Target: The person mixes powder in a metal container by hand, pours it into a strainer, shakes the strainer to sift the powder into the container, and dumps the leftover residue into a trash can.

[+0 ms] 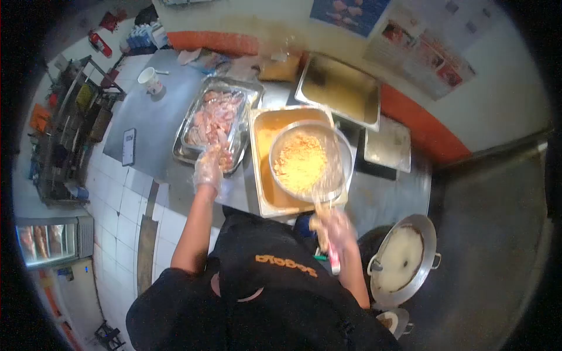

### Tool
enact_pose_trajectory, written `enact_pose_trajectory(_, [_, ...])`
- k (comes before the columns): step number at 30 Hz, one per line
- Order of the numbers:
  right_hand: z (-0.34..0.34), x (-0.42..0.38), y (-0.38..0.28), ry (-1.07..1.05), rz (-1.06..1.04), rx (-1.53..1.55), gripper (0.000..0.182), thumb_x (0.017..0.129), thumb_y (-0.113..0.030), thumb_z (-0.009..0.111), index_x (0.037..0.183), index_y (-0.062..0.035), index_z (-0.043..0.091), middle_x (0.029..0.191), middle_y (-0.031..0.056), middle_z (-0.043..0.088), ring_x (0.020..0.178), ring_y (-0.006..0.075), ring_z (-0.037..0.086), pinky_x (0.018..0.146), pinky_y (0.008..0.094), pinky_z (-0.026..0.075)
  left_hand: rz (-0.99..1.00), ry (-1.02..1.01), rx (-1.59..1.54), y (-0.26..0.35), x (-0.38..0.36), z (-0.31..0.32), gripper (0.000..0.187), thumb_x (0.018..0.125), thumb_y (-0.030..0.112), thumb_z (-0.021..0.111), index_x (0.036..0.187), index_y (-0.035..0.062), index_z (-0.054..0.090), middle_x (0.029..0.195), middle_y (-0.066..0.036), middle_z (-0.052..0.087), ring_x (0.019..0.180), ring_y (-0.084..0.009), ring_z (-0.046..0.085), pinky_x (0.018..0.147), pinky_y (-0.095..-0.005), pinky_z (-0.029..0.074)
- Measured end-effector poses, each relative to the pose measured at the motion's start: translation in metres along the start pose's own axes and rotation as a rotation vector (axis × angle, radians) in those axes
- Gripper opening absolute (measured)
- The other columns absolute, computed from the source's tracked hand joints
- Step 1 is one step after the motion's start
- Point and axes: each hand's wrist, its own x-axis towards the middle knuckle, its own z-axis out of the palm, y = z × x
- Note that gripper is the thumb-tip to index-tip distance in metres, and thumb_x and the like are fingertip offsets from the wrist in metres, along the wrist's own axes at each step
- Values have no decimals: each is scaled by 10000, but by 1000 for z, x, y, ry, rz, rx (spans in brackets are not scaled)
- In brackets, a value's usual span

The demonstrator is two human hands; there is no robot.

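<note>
Position: the raw meat pieces point(213, 120) lie in a shiny metal tray point(193, 114) left of the frame's centre, on the grey table point(161, 111). The left hand point(209, 168) is the nearer of the two; its fingers are at the tray's lower end, and the bulk of the meat lies beyond them, toward the top of the frame. The tray's long axis runs from lower left to upper right, roughly continuing the line of the left forearm.

Fingers: the left ones point up the frame in a clear plastic glove; whether they grasp a piece or merely touch the heap cannot be determined. The right hand point(338, 230), below and right of centre, also appears gloved, its fingers closed around a red-and-white handle point(333, 260). This lies in line with the round metal sieve point(342, 158), though the join is blurred.

Condition: the meat is pale pink with redder patches, moist-looking and heaped in irregular pieces; individual outlines are poorly resolved. The sieve, above a rectangular metal pan point(257, 169) with orange-brown contents, carries yellow crumbs point(300, 167), loose and lumpy, darker toward the top.
</note>
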Motion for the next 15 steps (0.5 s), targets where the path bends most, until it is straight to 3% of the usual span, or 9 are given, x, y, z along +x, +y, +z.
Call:
enact_pose_trajectory(1, [2, 18, 5, 18, -22, 31, 450, 881, -427, 582, 985, 11, 608, 823, 100, 648, 665, 160, 579, 613, 327, 482, -43, -10, -9, -5, -2, -1, 338, 944, 272, 510, 1090, -25, 582, 783, -75, 577, 643, -167, 553, 559, -288, 482])
enact_pose_trajectory(2, [4, 32, 8, 78, -135, -152, 483, 873, -431, 591, 1038, 23, 583, 926, 123, 635, 758, 166, 579, 663, 327, 477, -71, -20, -26, -7, 0, 1, 341, 944, 277, 509, 1089, -22, 584, 787, -73, 581, 646, -166, 554, 561, -288, 482])
enact_pose_trajectory(4, [1, 34, 6, 31, -84, -193, 537, 860, -433, 607, 1116, 35, 539, 1063, 156, 604, 893, 182, 569, 742, 329, 467, -88, -5, 34, 6, -2, 10, 363, 944, 308, 506, 1091, -13, 592, 778, -58, 575, 649, -165, 553, 563, -288, 480])
enact_pose_trajectory(6, [-19, -6, -14, -189, 265, 58, 573, 849, -428, 623, 1164, 35, 503, 1133, 174, 570, 977, 202, 549, 801, 332, 455, -3, 13, 12, 10, 2, 9, 296, 934, 265, 532, 1051, 2, 599, 767, -52, 579, 634, -142, 558, 552, -270, 477])
enact_pose_trajectory(9, [16, 29, 2, 239, -26, 146, 239, 882, -213, 634, 988, 1, 637, 874, 60, 640, 717, 104, 581, 582, 279, 466, -38, 12, -72, -9, 4, -6, 320, 943, 285, 508, 1070, 2, 586, 786, -66, 578, 634, -155, 560, 548, -275, 476])
enact_pose_trajectory(11, [13, 23, -3, 62, -9, 171, 294, 881, -270, 637, 988, 4, 625, 801, 74, 634, 686, 103, 575, 575, 270, 465, -80, -15, -25, 0, 7, -3, 396, 955, 328, 476, 1130, -18, 556, 810, -84, 568, 657, -182, 558, 553, -301, 482])
enact_pose_trajectory(12, [2, -8, -18, -5, 110, 145, 309, 883, -283, 632, 998, 4, 617, 809, 82, 633, 708, 109, 578, 595, 267, 469, -102, 26, 6, 11, 1, 6, 416, 953, 347, 478, 1130, -22, 550, 810, -101, 563, 656, -192, 559, 557, -313, 486])
enact_pose_trajectory(15, [1, -10, -18, -33, 211, -2, 393, 884, -351, 592, 1023, 16, 593, 903, 115, 645, 785, 216, 606, 680, 325, 493, -19, -16, -13, -4, 6, -5, 403, 957, 332, 466, 1133, -21, 547, 815, -106, 563, 659, -206, 564, 570, -323, 499])
